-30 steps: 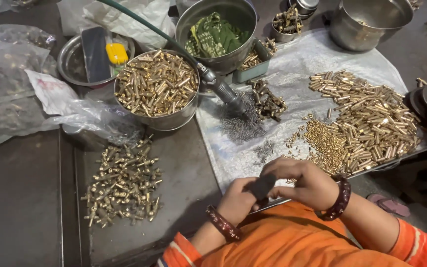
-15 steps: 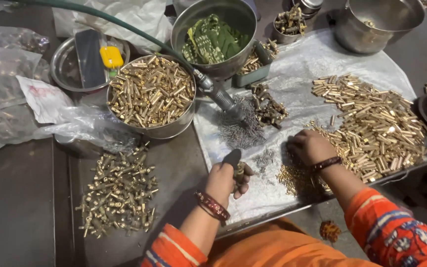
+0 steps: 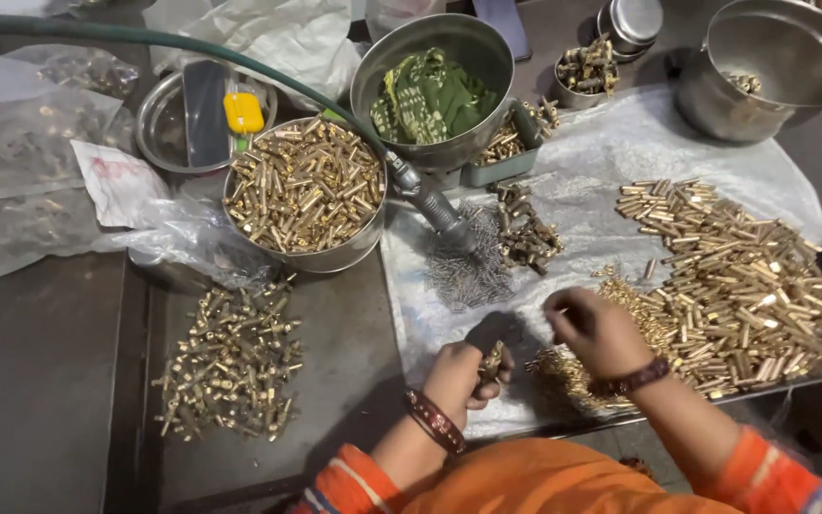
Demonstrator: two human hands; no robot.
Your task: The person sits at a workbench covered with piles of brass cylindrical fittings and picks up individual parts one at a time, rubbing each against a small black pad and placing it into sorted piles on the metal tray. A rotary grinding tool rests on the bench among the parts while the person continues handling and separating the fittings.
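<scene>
Brass fitting (image 3: 492,362) sits pinched in your left hand (image 3: 463,373) over the plastic-sheeted bench (image 3: 611,152), assembly underway; your right hand (image 3: 596,328), fingers curled, must pick from the small brass parts (image 3: 563,371).

Bare dark table surface (image 3: 40,381) lies open at near left; a hand could pass there. Just right of it, a loose heap of brass fittings (image 3: 230,366) blocks the near-centre strip. Far of that, a steel bowl of brass pieces (image 3: 304,195) and crumpled plastic bags (image 3: 40,181) close the left side. A green hose (image 3: 192,48) crosses from far left to its nozzle (image 3: 435,205) at centre. The right is covered by a wide spread of brass tubes (image 3: 734,276).
</scene>
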